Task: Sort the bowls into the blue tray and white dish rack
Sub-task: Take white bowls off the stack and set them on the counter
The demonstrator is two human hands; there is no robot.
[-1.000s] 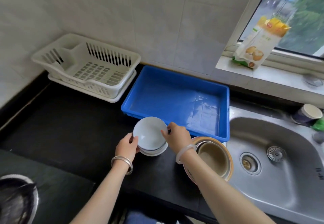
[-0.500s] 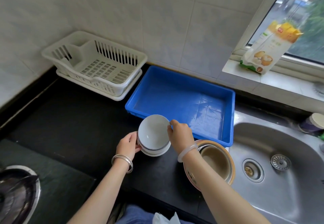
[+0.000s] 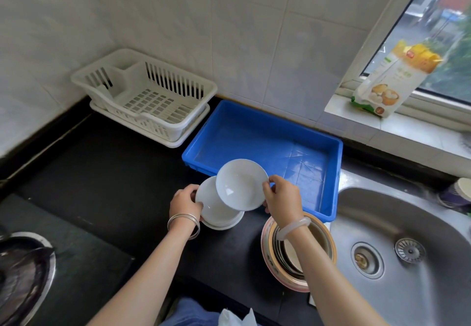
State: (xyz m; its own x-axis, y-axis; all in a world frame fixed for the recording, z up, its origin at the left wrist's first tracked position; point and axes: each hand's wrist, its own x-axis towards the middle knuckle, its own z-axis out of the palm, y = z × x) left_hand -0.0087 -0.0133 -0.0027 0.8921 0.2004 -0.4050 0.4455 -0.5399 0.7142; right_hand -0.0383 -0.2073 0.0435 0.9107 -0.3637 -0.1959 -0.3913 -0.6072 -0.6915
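Observation:
My right hand [image 3: 283,198] grips the rim of a white bowl [image 3: 240,184], tilted and raised above a stack of white bowls [image 3: 216,211] on the black counter. My left hand [image 3: 184,202] holds the left side of that stack. Just behind the raised bowl lies the blue tray [image 3: 257,126], with nothing in it. The white dish rack [image 3: 145,93] stands empty at the back left against the tiled wall. A second stack of larger bowls with an orange-rimmed outer bowl [image 3: 267,254] sits under my right forearm, partly hidden by it.
A steel sink [image 3: 407,244] lies to the right, with a cup [image 3: 458,193] at its far edge. A food package [image 3: 392,78] leans on the window sill. A stove burner with a dark pan [image 3: 23,272] is at the lower left.
My right hand has lifted the top white bowl off the stack and tilted it toward the blue tray. My left hand stays on the stack.

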